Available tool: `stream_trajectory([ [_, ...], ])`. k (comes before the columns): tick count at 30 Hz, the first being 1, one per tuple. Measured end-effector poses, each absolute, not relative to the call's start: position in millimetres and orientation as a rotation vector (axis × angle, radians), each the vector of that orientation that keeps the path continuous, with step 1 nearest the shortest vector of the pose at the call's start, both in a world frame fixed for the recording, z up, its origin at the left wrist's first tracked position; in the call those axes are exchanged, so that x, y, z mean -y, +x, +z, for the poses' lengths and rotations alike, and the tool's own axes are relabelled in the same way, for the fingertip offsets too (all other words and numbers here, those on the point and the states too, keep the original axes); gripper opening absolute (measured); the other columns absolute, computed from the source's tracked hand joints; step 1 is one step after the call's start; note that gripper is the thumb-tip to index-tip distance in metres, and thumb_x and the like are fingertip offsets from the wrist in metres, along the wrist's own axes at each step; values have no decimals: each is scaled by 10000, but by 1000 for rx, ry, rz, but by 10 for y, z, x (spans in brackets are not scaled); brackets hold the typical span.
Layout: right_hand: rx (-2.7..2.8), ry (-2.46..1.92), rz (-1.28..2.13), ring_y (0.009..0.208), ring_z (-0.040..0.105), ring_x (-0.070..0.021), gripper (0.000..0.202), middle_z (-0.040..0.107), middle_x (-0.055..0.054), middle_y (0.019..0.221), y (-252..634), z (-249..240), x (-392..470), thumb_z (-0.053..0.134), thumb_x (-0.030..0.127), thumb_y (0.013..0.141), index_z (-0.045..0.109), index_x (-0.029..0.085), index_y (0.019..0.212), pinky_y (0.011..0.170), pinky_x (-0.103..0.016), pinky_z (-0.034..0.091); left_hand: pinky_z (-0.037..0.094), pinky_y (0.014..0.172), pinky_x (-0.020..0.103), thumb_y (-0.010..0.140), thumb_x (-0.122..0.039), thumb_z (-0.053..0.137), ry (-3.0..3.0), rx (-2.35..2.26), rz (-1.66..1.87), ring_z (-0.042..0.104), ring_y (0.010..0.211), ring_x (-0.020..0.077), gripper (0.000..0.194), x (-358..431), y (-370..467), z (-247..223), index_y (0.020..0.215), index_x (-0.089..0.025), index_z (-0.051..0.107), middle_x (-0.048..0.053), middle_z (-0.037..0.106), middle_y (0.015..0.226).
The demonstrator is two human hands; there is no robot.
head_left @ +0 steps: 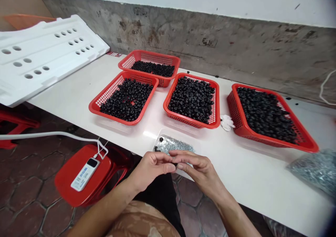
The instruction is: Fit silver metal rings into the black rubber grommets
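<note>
My left hand (154, 167) and my right hand (195, 164) meet fingertip to fingertip at the table's front edge. Between them is a small black part (174, 164), mostly covered by the fingers; thumbs and index fingers of both hands pinch it. Just beyond the hands lies a clear shallow tray (164, 132) holding many tiny silvery metal pieces (175, 146), with a few black parts at its left side. Past that stand a red basket (214, 116) and another red basket (96, 107), each filled with small black ring-like parts.
A third red basket (168, 81) stands behind, and a fourth red basket (244, 132) is at right. A clear bag of metal pieces (316, 170) lies at the right edge. White perforated panel (49, 55) at left. A power bank (85, 174) rests on a red stool (75, 200). Crumpled white scrap (226, 122).
</note>
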State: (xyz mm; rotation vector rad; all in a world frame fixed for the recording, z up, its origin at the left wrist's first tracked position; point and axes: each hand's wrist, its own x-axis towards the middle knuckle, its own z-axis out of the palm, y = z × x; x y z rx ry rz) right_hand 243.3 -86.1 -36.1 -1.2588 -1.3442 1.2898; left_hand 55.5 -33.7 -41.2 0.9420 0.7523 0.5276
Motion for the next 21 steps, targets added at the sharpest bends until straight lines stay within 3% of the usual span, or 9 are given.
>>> stream_trajectory([
  [8,1309,-1189,1406,1077,660,-197,139,682,-51,1232,2437,-344,847,649,333,923,774,283,954,916,-319,540,388,602,210,700,-310,813,856,-697,472,587,671,114,208,309,559,-428,804,-135,769,48,710,722],
  [15,1405,-1231,1322,1146,643,-234,181,698,-79,1208,2442,-364,812,640,357,926,767,257,1008,1036,-428,481,373,574,207,675,-350,831,766,-728,407,620,671,128,280,276,546,-451,835,-128,771,64,713,713],
  [21,1452,-1261,1178,1080,678,-229,147,703,-68,1198,2434,-358,820,655,337,916,765,270,985,978,-423,535,375,565,210,685,-340,825,847,-746,461,629,661,135,255,278,542,-460,833,-139,775,53,712,681],
])
